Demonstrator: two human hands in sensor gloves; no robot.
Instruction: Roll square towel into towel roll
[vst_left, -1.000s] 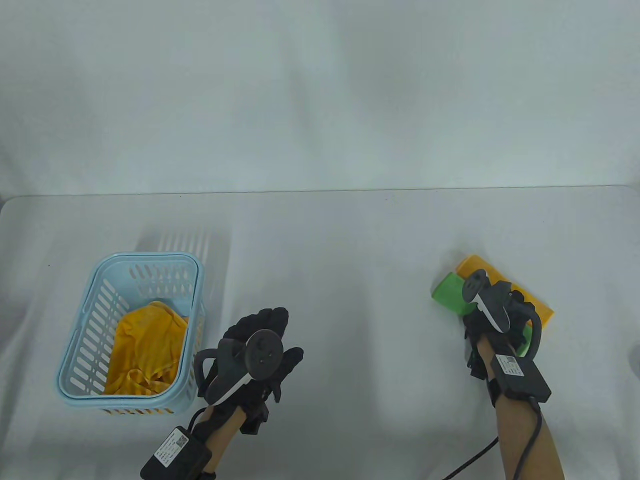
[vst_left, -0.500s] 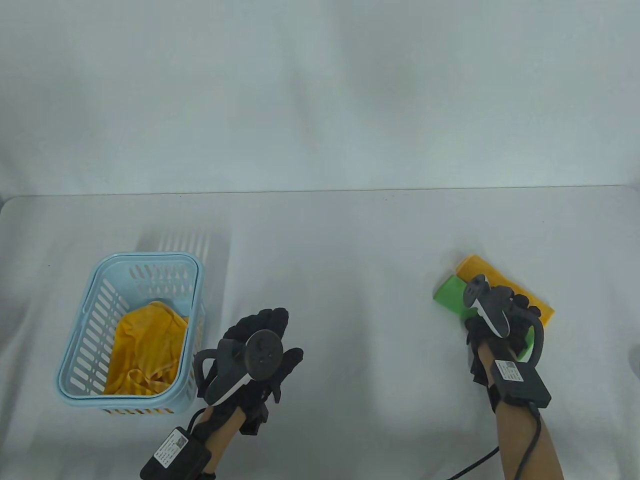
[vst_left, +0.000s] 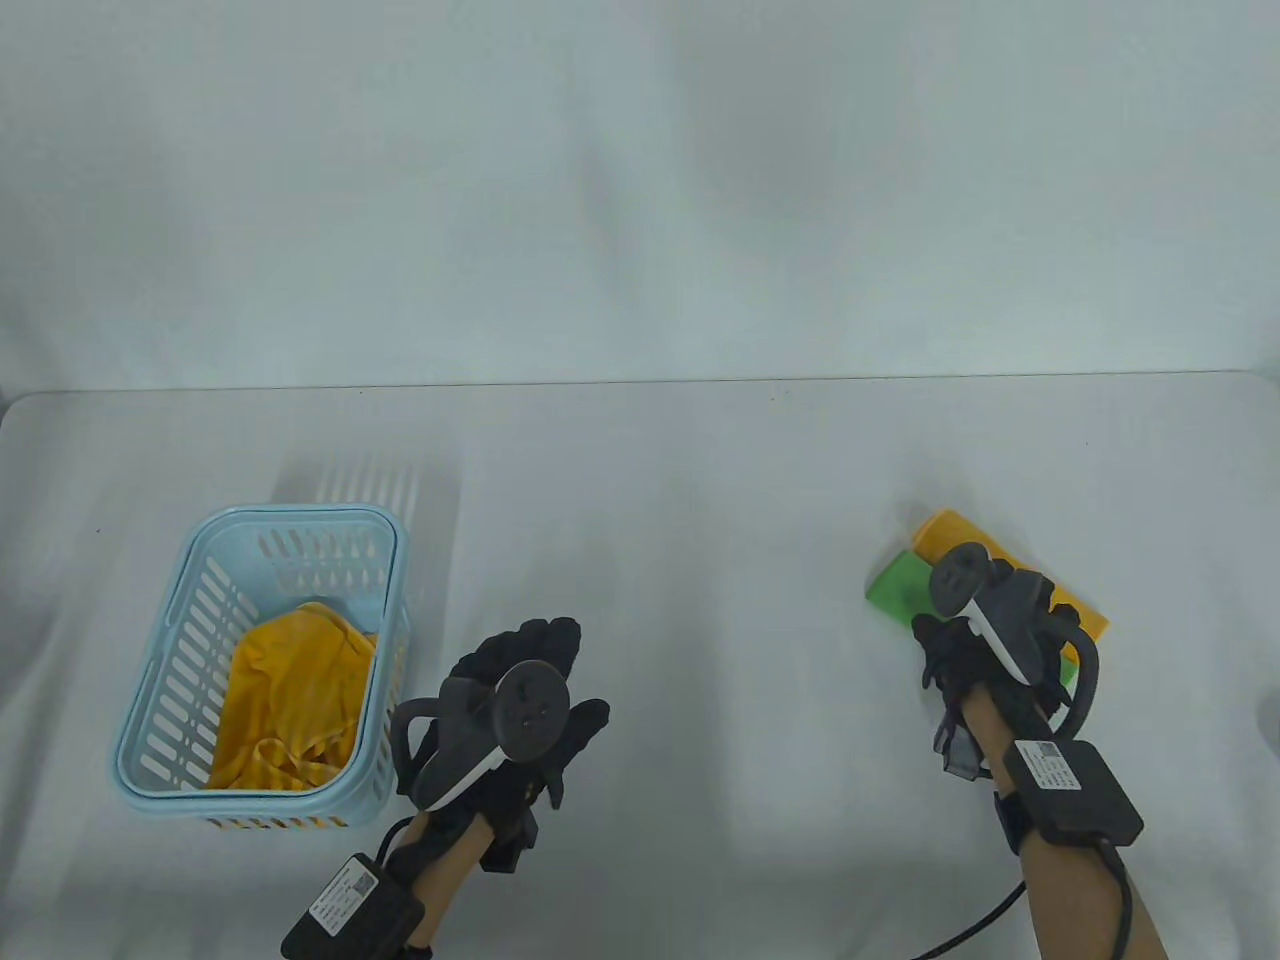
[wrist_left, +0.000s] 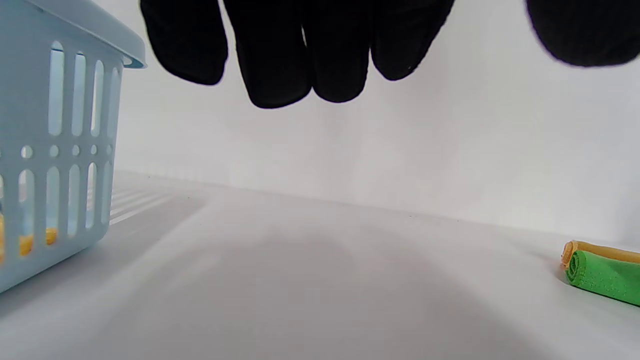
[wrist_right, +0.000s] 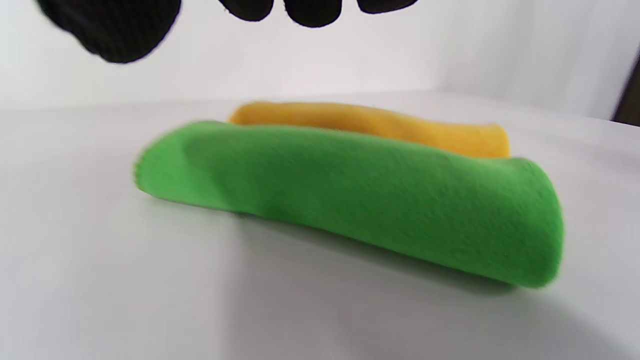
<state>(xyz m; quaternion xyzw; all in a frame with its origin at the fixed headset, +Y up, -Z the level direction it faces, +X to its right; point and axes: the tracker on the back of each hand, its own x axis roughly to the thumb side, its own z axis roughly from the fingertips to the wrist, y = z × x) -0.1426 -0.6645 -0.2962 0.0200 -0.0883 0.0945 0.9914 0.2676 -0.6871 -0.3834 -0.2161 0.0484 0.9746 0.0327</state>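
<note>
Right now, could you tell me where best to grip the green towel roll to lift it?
Grip the green towel roll across its middle from above, thumb on the near side: it lies flat and long, and the yellow towel roll sits close behind, so wrapping the layers should keep them from unrolling.
</note>
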